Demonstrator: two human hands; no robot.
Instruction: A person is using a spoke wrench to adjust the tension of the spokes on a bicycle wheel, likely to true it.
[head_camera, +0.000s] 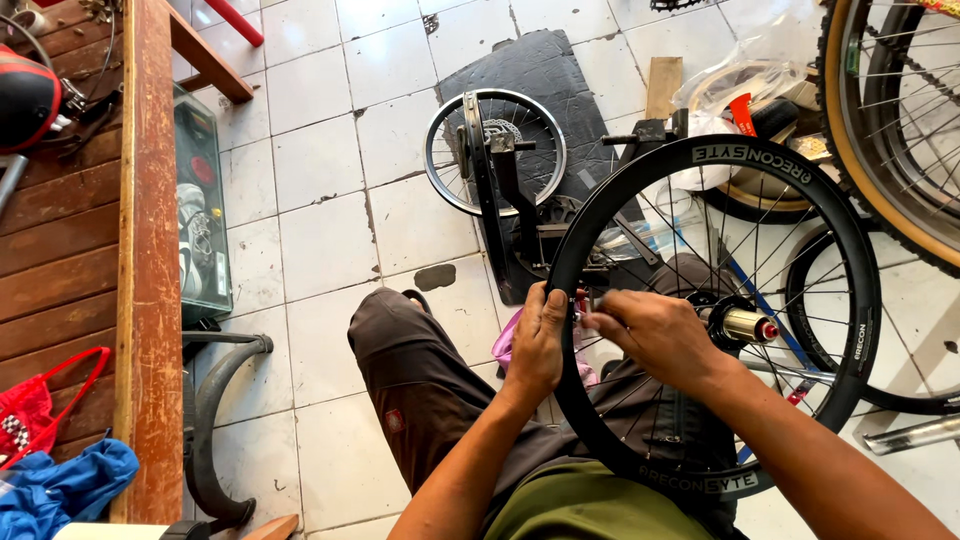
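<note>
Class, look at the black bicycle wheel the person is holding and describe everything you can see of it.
The black bicycle wheel has a deep, matte rim with pale lettering, thin dark spokes and a silver hub with a red end. It carries no tyre. It stands roughly upright across the seated person's lap. The left hand grips the rim's left edge; the right hand reaches among the spokes beside it.

Small wheel: on dark mat, mid-floor.
Wooden bench: left edge.
Blue cloth: bottom-left corner.
Tan-walled tyre: top-right corner.
</note>
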